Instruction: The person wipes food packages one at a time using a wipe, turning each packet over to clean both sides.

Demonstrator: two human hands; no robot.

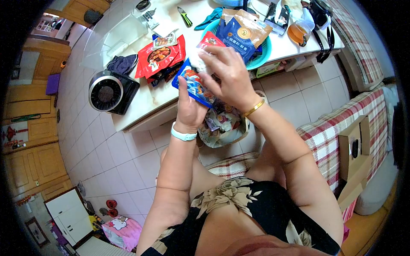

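Observation:
In my left hand [190, 113] lies a blue-edged food packet [194, 87] with a colourful print, tilted over the table's front edge; the thumb is on its near side. My right hand [230, 72] pinches a crumpled white tissue or cloth [196, 63] against the packet's upper part. Behind that hand, a teal basket [267, 53] holds a blue-and-brown pouch [243, 36] and a red packet [210, 40]. Left of my hands, several red food packets [160, 56] are piled on the white table [147, 110], with a smaller packet [165, 40] on top.
A bin [222, 126] full of wrappers stands below my hands. On the table are a black round-topped appliance [109, 91], a dark cloth [123, 65], a green-handled knife [185, 17] and a jug of amber liquid [298, 33]. A plaid-covered sofa [318, 138] bears a cardboard box [363, 149].

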